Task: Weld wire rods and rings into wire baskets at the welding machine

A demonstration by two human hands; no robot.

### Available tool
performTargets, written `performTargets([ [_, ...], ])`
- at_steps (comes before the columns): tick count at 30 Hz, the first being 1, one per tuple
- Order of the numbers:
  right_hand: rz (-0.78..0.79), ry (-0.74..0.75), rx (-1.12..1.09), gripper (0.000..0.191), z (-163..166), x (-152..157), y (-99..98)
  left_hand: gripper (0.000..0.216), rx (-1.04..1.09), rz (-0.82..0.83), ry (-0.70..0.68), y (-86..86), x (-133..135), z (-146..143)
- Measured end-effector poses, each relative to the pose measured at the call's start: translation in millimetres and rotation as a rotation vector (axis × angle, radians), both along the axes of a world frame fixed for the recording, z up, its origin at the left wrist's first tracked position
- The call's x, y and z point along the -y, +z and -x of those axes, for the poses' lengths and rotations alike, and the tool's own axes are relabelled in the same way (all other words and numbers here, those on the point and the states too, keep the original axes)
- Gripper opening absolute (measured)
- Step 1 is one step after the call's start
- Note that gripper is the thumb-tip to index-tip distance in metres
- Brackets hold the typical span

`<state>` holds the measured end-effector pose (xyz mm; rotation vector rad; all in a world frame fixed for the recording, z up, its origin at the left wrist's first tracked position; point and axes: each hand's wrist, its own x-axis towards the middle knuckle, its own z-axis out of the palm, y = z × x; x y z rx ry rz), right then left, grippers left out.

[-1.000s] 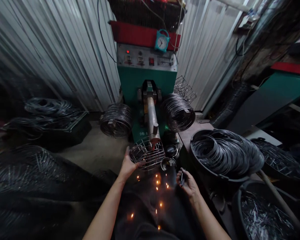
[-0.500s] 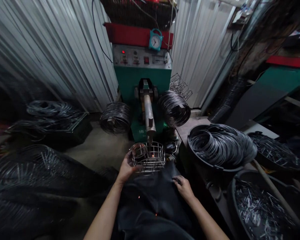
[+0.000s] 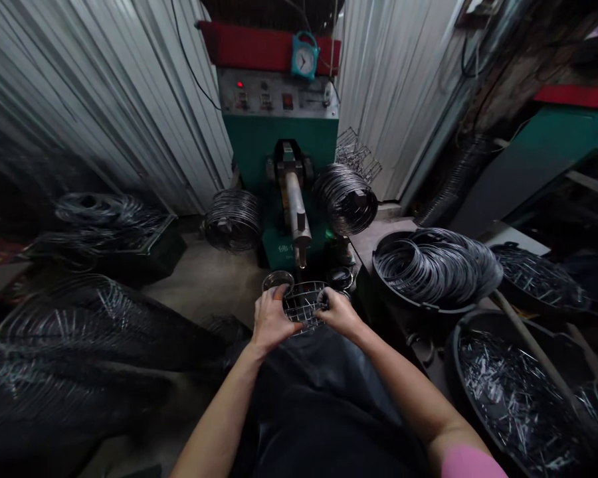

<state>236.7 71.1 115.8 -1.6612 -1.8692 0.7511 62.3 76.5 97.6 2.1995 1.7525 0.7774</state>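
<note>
Head view shows me the left hand [image 3: 272, 322] gripping the wire basket's [image 3: 306, 312] left side. The basket, below the metal arm [image 3: 295, 206], already has crossed wires, so I think it is partly made; how much is left, I can't tell. The right hand's [image 3: 339, 313] fingers bend at its right side, hiding whether they pinch anything.
</note>
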Motion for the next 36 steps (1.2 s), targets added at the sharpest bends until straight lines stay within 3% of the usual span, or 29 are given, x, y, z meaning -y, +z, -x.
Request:
performTargets([
  [4, -0.062, -0.065, 0.019, 0.01, 10, 7, -14.2, 0.078, -0.038, -0.002, 0.009, -3.3, 4, -8],
  [12, -0.021, 0.136, -0.198, 0.02, -4, 9, -22.2, 0.082, -0.085, 0.044, -0.042, 4.2, 2, -12],
  [23, -0.143, 0.417, -0.037, 0.026, -15, 5, -17.0, 0.083, -0.103, 0.074, -0.028, 11.3, -2, -6],
  [36, -0.239, 0.438, 0.118, 0.015, -13, -6, -27.2, 0.083, -0.03, 0.154, -0.062, 6.1, -20, -1],
])
